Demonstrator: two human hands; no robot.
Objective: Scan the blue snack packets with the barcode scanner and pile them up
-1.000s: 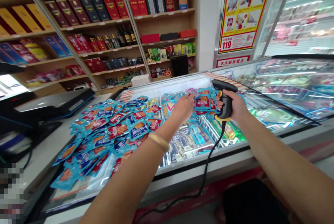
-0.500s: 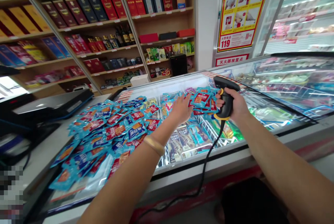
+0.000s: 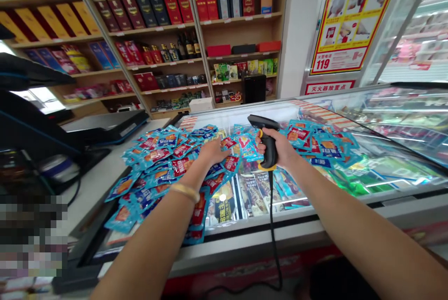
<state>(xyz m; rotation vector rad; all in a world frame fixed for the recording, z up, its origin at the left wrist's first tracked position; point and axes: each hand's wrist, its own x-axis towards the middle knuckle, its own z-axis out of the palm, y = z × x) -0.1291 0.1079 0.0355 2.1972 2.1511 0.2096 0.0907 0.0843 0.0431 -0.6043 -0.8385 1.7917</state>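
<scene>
My right hand (image 3: pixel 282 147) is wrapped round the handle of a black and yellow barcode scanner (image 3: pixel 269 143), held above the glass freezer lid. Its black cable hangs down over the freezer's front. My left hand (image 3: pixel 212 151) rests at the right side of a large pile of snack packets (image 3: pixel 157 157), blue with red or dark blue labels. Its thumb points out beside a red-labelled packet (image 3: pixel 228 143); the other fingers are partly hidden, and no packet shows clearly gripped. A smaller group of similar packets (image 3: pixel 329 146) lies on the glass right of the scanner.
Frozen goods (image 3: pixel 257 192) show through the freezer glass. At left a counter (image 3: pixel 93 188) carries dark equipment (image 3: pixel 115 125). Shelves (image 3: pixel 241 20) with boxed bottles stand behind, beside a red and yellow poster (image 3: pixel 357 20). A dark frame bar (image 3: pixel 392 134) crosses the freezer's right side.
My left hand has moved left from the right-hand packets to the big pile. My right hand and the scanner have also moved left, away from those packets. The view has turned slightly left.
</scene>
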